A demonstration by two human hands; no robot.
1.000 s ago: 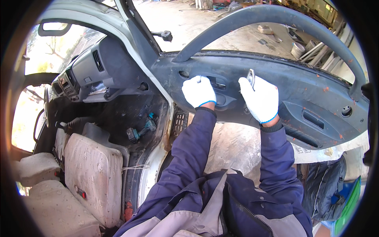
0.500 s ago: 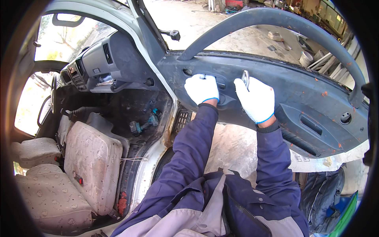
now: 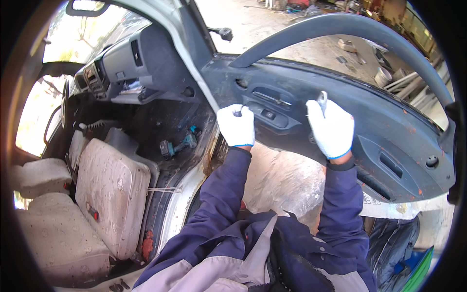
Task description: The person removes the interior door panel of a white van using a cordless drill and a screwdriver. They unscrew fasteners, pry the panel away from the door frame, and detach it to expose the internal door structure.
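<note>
"Well, what do we have hold of?"
"Our right grip (image 3: pixel 332 129) is closed around a shiny metal tool (image 3: pixel 322 100) that sticks up past the thumb, in front of the door panel (image 3: pixel 304 92)."
"And our left grip (image 3: pixel 236 127)?"
"It's curled at the left end of the switch panel (image 3: pixel 277 119). A dark bit (image 3: pixel 238 114) shows there; we can't tell whether it's held."
"We also see a teal cordless drill (image 3: pixel 187 142) on the cab floor (image 3: pixel 146 124)."
</note>
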